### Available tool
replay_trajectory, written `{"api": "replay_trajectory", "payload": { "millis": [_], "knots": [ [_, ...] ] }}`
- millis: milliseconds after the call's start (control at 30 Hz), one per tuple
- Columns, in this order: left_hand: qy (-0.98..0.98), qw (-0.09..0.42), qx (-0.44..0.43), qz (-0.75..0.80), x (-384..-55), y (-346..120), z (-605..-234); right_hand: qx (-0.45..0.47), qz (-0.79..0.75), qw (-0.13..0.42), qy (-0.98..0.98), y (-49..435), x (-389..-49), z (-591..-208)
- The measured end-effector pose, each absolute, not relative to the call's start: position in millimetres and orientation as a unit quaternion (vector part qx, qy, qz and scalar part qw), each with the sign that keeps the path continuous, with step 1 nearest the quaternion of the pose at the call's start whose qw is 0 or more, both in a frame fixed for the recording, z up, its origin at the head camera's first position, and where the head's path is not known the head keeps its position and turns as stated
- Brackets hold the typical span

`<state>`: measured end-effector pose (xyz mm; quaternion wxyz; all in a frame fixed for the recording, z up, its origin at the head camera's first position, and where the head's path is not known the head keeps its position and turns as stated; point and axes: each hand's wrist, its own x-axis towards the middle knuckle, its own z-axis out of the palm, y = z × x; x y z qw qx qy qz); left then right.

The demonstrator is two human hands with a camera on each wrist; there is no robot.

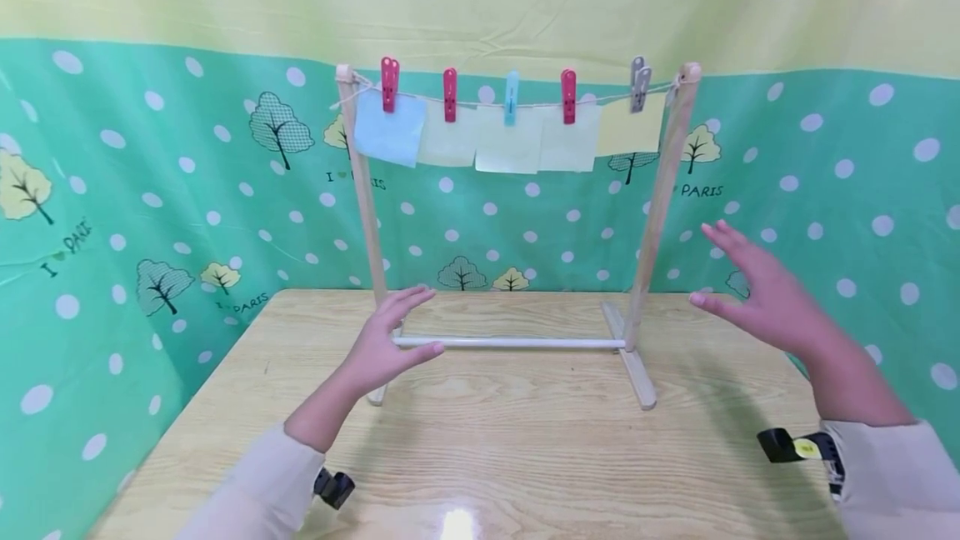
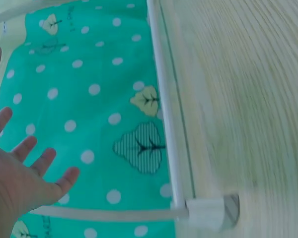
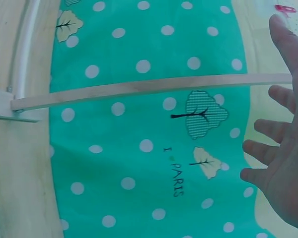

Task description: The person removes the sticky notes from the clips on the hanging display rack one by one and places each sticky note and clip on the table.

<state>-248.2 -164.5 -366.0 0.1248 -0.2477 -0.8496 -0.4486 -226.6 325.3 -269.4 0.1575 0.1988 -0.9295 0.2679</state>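
A wooden rack [image 1: 656, 223] stands on the table with a string tied between its two posts. Pinned along the string are a blue paper sheet [image 1: 390, 130], several pale sheets and a yellow sheet [image 1: 626, 127]. Red clothespins [image 1: 450, 94], a light blue clothespin [image 1: 512, 98] and a grey clothespin [image 1: 639, 86] hold them. My left hand [image 1: 382, 344], fingers spread and holding nothing, is in front of the left post's lower part. To the right of the right post, my right hand [image 1: 772, 290] is raised with straight fingers, also holding nothing.
A white crossbar [image 1: 510, 343] joins the rack's feet above the wooden table [image 1: 510, 440]. Behind and at both sides hangs a green dotted cloth [image 1: 225, 215] with tree prints. Each wrist carries a small black camera [image 1: 333, 488].
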Motion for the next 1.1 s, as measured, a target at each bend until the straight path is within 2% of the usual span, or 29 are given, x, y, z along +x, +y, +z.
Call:
{"api": "replay_trajectory", "payload": {
  "millis": [133,433,667,1100],
  "knots": [
    [-0.843,0.107,-0.244,-0.468,-251,-151,-360,0.200,0.267,0.169,-0.927,325,-225,-260],
    [-0.822,0.102,-0.261,-0.495,-258,-125,-351,0.199,0.279,0.188,-0.920,321,-225,-237],
    [-0.791,0.071,-0.275,-0.542,-261,-108,-339,0.191,0.261,0.236,-0.917,316,-226,-222],
    [-0.735,0.007,-0.290,-0.613,-268,-67,-334,0.201,0.282,0.227,-0.910,314,-232,-191]
  ]
}}
